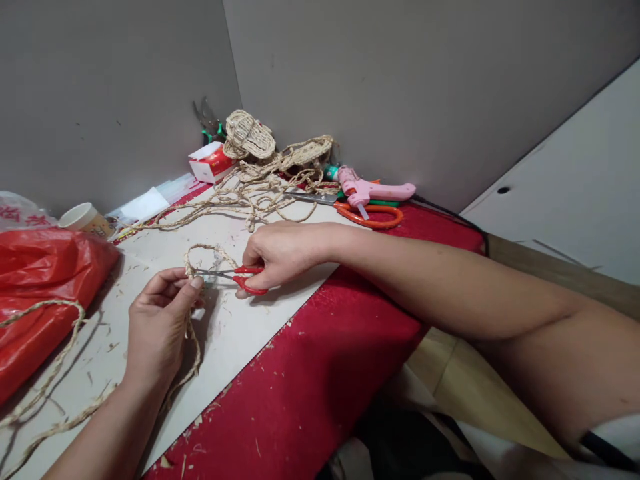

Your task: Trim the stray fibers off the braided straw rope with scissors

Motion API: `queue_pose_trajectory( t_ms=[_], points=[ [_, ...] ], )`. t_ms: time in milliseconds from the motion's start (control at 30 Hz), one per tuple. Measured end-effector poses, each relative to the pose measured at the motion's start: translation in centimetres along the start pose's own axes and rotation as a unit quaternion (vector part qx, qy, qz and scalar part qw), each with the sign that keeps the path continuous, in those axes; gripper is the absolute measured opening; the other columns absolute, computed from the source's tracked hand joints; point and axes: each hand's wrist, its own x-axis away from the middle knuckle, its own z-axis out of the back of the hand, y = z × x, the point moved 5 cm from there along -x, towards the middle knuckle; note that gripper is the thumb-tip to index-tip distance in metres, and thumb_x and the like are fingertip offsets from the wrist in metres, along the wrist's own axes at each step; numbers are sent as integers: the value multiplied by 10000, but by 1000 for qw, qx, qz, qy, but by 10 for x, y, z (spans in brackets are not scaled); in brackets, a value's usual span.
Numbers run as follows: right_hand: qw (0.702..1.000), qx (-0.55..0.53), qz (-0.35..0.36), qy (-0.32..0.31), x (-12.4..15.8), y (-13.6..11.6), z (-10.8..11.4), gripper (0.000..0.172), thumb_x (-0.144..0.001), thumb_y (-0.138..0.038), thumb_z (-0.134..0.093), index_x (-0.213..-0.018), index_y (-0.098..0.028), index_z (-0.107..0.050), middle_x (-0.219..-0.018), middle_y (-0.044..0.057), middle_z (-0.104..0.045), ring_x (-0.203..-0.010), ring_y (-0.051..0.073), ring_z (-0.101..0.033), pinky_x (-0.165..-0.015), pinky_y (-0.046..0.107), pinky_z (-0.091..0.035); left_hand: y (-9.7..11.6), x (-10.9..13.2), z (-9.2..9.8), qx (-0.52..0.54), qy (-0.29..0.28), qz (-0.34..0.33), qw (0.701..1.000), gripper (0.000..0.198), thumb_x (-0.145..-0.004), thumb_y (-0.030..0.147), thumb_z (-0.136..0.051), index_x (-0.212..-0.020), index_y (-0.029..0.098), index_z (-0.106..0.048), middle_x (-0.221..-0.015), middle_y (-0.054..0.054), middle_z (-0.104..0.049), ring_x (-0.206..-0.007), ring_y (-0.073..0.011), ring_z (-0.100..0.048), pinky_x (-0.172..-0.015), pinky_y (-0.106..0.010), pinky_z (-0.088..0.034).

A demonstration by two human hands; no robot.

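A small pair of scissors with red handles is in my right hand, its blades pointing left. The blade tips touch the braided straw cord beside my left fingertips. My left hand pinches this cord between thumb and fingers. One loop of the cord arches behind the blades toward my right hand. Another length hangs below my left palm and runs on under the wrist. Whether the blades are fully closed on a strand is too small to tell.
Coiled straw cord lies at the back with a red-and-white box and green-handled pruners. A pink glue gun rests on large orange-handled scissors. At left are a red plastic bag and a paper cup.
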Motion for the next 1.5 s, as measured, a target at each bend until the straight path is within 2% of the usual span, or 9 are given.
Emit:
queue_pose_trajectory(
  t_ms=[133,233,367,533,733,933,1133,1300,1500],
  points=[
    [999,-24,13,24,-3,-1,-1,322,-804,-431,-567,-621,-176,-642,-484,-52,-456,-481,68,-359,-522,256,-248,1,1,-1,10,1,12,1000,257,-610,211,-855,-795,193,-677,-615,39,-613,-506,-74,-523,-503,-178,-398],
    [999,-22,8,46,-3,0,0,321,-798,-422,-569,-599,-175,-624,-472,-58,-425,-472,65,-341,-519,258,-240,2,3,-2,35,-6,37,999,258,-618,208,-841,-829,180,-696,-688,10,-668,-530,-74,-542,-519,-176,-418],
    [998,-17,0,63,-2,3,4,303,-798,-403,-556,-628,-173,-655,-502,-42,-478,-495,71,-345,-544,269,-240,0,3,-4,64,-18,75,995,289,-600,219,-840,-858,153,-727,-750,-32,-699,-593,-102,-592,-554,-194,-473],
    [992,64,9,112,2,-2,9,313,-787,-434,-561,-644,-179,-672,-538,-16,-547,-503,86,-326,-548,278,-211,-4,-1,2,58,23,68,996,293,-529,194,-881,-776,148,-731,-734,-34,-694,-589,-96,-581,-538,-182,-461],
    [967,214,21,136,6,-13,5,380,-831,-459,-511,-839,-155,-738,-740,102,-701,-629,174,-539,-592,304,-239,-6,-1,3,21,34,56,998,267,-525,203,-885,-748,148,-749,-687,-30,-672,-553,-86,-535,-490,-176,-401],
    [944,273,47,179,0,-15,-5,373,-843,-433,-509,-826,-135,-732,-740,151,-713,-692,254,-627,-682,370,-326,-3,3,0,-23,14,48,998,156,-589,200,-843,-702,153,-747,-601,-11,-611,-519,-77,-485,-471,-181,-371],
    [949,268,41,163,-3,-15,-8,359,-847,-419,-524,-855,-138,-748,-705,138,-710,-691,241,-622,-708,374,-332,-5,1,1,-4,19,51,999,148,-573,177,-833,-669,155,-722,-641,-10,-614,-510,-76,-479,-460,-199,-381],
    [958,242,32,149,-2,-13,-7,385,-868,-431,-495,-864,-150,-758,-684,115,-702,-625,193,-567,-625,323,-284,-5,1,1,25,17,71,997,150,-594,159,-828,-692,149,-715,-681,-18,-647,-540,-79,-502,-486,-207,-398],
    [966,217,23,135,-2,-14,-5,337,-873,-379,-502,-853,-154,-753,-697,99,-705,-574,155,-513,-577,310,-226,-4,1,3,32,27,81,996,167,-591,164,-842,-709,155,-724,-712,-24,-665,-568,-87,-513,-502,-222,-404]
  ],
)
